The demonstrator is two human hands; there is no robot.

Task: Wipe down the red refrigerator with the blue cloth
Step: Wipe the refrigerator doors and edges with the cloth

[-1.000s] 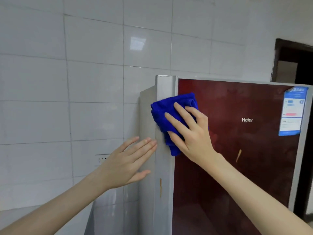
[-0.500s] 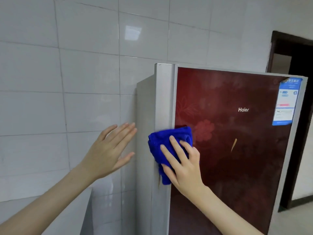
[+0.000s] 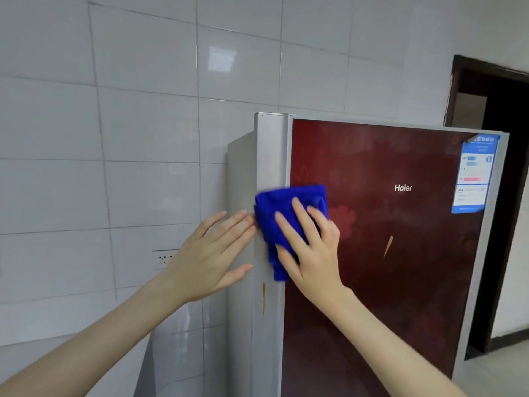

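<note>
The red refrigerator fills the right half of the view, its dark red door edged by a silver strip on the left. A folded blue cloth lies against that strip and the door's left edge. My right hand presses the cloth flat with straight, spread fingers. My left hand is open with straight fingers, its fingertips at the refrigerator's grey side panel just left of the cloth. Orange drip marks show on the silver strip below the cloth and on the door.
A white tiled wall stands behind and to the left, with a wall socket beside my left hand. A blue energy label sits at the door's top right. A dark doorway opens at the far right.
My right hand slid the cloth down the silver strip, then back up to mid height. My left hand drew away from the refrigerator's side, then returned to it.
</note>
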